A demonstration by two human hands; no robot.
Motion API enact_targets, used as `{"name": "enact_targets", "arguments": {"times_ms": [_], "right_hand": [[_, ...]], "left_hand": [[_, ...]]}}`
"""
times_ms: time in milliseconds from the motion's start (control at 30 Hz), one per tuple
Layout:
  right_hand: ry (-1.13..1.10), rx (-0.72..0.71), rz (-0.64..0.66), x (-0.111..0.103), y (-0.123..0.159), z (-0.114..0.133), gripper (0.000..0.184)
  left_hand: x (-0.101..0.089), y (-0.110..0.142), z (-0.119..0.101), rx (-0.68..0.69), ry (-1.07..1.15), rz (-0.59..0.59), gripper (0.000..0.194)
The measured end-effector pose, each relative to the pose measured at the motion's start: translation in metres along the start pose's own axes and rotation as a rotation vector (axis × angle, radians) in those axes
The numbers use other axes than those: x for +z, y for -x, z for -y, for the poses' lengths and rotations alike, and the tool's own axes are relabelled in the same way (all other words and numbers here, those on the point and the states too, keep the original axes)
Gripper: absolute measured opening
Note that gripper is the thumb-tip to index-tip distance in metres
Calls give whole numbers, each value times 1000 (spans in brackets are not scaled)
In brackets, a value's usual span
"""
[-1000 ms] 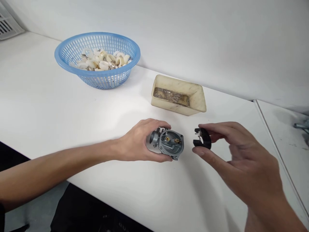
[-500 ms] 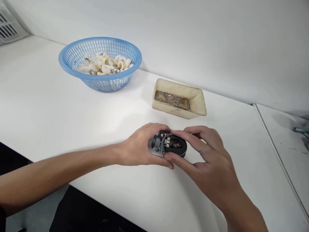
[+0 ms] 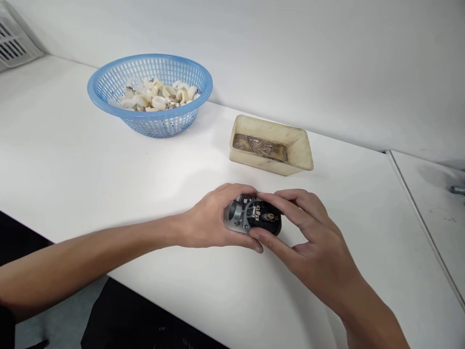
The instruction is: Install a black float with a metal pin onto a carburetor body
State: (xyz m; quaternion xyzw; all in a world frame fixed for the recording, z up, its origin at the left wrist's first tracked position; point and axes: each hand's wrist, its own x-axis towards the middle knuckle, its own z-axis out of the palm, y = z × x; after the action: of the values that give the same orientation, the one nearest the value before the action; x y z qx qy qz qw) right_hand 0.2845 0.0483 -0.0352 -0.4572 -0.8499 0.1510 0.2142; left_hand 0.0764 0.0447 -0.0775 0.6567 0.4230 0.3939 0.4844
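A small carburetor [image 3: 239,213] with a grey metal body is held between both hands over the white table. Its black part [image 3: 272,226] faces right, with brass-coloured pieces standing in it and small pale metal clips beside them. My left hand [image 3: 205,218] wraps round the grey body, fingers along the far side and thumb along the near side. On the right, my right hand [image 3: 319,242] pinches the black part between thumb and index finger; the other fingers are bent behind. The carburetor's underside is hidden.
A blue basket [image 3: 149,114] at the back left contains several whitish plastic pieces with metal bits. Behind my hands stands a cream tray [image 3: 272,167] of thin metal pins [image 3: 259,145]. A seam [image 3: 421,213] crosses the table at right; a grey metal object [image 3: 457,189] lies beyond it.
The carburetor has turned slightly in my hands, so its brass-coloured pieces and clips show more plainly. Both hands keep their hold, and the view has shifted a little.
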Motion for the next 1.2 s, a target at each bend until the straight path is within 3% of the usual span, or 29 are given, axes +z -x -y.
{"name": "enact_targets", "arguments": {"times_ms": [333,533,733,833,933,1067,1200], "right_hand": [[-3,48,-51,4,2,-2,55],[-70,57,-33,-5,5,-7,62],[-158,175,182,-16,8,-21,94],[-192,192,289,-16,9,-23,90],[-210,169,304,-16,8,-22,79],[-143,204,274,-19,7,-21,78],[-151,292,335,-25,6,-19,86]], "left_hand": [[1,1,3,35,47,8,74],[-1,2,4,75,53,25,80],[-6,2,3,163,26,31,66],[-12,0,2,163,-4,52,58],[-19,-3,3,185,-33,119,49],[-31,-4,3,170,-75,187,63],[-39,-2,-3,182,-28,211,68]]}}
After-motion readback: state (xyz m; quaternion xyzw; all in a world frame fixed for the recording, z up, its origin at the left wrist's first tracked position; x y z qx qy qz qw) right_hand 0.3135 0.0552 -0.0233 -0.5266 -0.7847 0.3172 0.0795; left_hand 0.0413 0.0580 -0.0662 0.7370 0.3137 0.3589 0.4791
